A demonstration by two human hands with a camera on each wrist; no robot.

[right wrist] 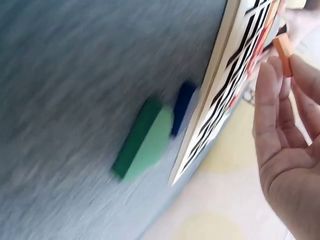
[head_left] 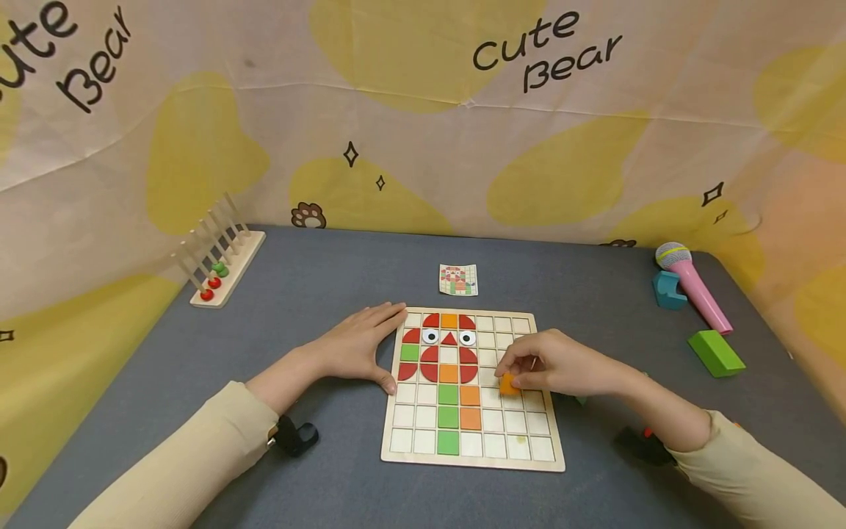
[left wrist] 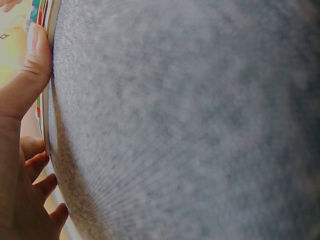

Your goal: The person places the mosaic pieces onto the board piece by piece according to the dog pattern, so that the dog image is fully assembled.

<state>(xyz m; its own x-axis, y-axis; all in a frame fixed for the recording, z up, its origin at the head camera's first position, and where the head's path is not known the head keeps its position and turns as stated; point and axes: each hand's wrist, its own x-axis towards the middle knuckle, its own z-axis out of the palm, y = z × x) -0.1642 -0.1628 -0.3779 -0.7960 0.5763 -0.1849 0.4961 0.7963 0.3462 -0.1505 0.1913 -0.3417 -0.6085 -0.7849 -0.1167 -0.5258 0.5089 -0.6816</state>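
A wooden grid board (head_left: pixel 472 461) lies on the grey table, with red, orange and green tiles and two eye tiles forming a figure in its upper middle. My left hand (head_left: pixel 362 347) lies flat on the table, its thumb (left wrist: pixel 35 65) pressed against the board's left edge (left wrist: pixel 48 105). My right hand (head_left: pixel 554 364) hovers over the board's right half and pinches an orange square tile (head_left: pixel 508 383) in its fingertips. The right wrist view shows the orange tile (right wrist: pixel 283 54) held edge-on above the board (right wrist: pixel 220 95).
A small pattern card (head_left: pixel 458 279) lies just behind the board. A wooden peg rack (head_left: pixel 219 266) with red and green beads stands at the back left. At the right are a pink microphone (head_left: pixel 697 290), a blue holder (head_left: pixel 667 291) and a green block (head_left: pixel 716 353). Green (right wrist: pixel 142 140) and blue (right wrist: pixel 182 107) pieces lie beside the board's edge.
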